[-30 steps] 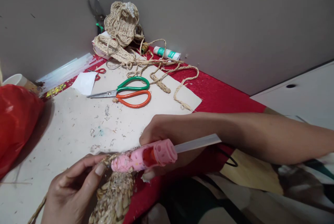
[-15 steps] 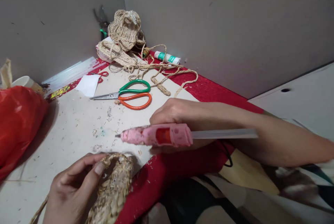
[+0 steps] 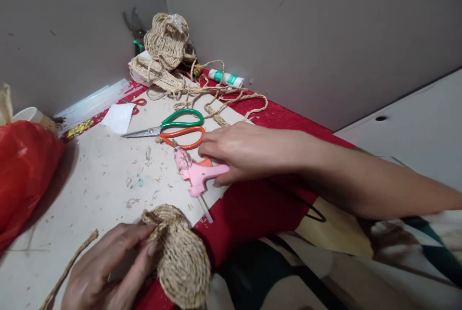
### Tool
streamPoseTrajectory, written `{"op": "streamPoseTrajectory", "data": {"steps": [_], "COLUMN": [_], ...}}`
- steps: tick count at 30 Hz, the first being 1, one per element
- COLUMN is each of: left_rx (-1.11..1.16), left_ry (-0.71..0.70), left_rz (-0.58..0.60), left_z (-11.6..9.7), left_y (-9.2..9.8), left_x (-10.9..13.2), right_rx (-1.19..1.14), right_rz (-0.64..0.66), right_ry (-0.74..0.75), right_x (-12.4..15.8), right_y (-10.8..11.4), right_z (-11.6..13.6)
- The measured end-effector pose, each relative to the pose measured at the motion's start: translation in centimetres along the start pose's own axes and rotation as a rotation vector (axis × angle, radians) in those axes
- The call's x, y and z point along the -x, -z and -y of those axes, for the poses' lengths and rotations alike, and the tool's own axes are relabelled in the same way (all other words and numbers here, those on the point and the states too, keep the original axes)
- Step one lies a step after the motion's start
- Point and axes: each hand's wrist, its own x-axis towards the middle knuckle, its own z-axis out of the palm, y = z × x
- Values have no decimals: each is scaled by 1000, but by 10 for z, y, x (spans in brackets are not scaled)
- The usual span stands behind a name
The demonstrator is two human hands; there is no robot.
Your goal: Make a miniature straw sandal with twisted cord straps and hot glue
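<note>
My left hand (image 3: 104, 271) is at the bottom left, its fingers closed on a coiled, woven straw piece (image 3: 182, 257) at the near edge of the table. A braided straw tail (image 3: 68, 266) trails off to the left of that hand. My right hand (image 3: 234, 151) reaches in from the right and grips the handle of a pink glue gun (image 3: 197, 170). The gun lies on its side on the beige board (image 3: 90, 180), nozzle pointing away, with a clear glue stick (image 3: 205, 210) poking out of its back.
Green-and-orange scissors (image 3: 173, 129) lie just beyond the gun. A straw braid pile (image 3: 166, 45), a glue tube (image 3: 225, 77) and clear glue sticks (image 3: 97, 100) sit near the corner walls. At the left are a red plastic bag (image 3: 25, 170) and a cup (image 3: 27, 115). Red cloth (image 3: 260, 204) covers the table.
My right hand lifted the glue gun off the woven piece, carried it away toward the scissors and laid it on its side. My left hand turned the woven piece.
</note>
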Motion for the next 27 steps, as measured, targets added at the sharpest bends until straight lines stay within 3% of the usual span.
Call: {"op": "streamPoseTrajectory", "data": {"steps": [5, 9, 12, 16, 18, 24, 27], "left_rx": [-168, -246, -358, -473, -470, -519, -515], "left_ry": [-175, -218, -295, -450, -489, -618, -665], "left_rz": [73, 97, 78, -124, -158, -21, -15], "left_z": [1, -1, 3, 9, 11, 13, 14], "left_y": [1, -1, -6, -16, -17, -4, -1], "left_x": [4, 6, 6, 8, 10, 14, 15], "right_rx": [-202, -283, -214, -158, -158, -191, -242], "right_rz": [-136, 86, 218, 204, 197, 214, 234], "right_ry": [106, 340, 342, 347, 358, 375, 367], "right_x": [3, -15, -28, -37, -38, -36, -36], "right_y": [7, -3, -7, -9, -11, -13, -12], "right_z": [25, 58, 70, 73, 72, 74, 76]}}
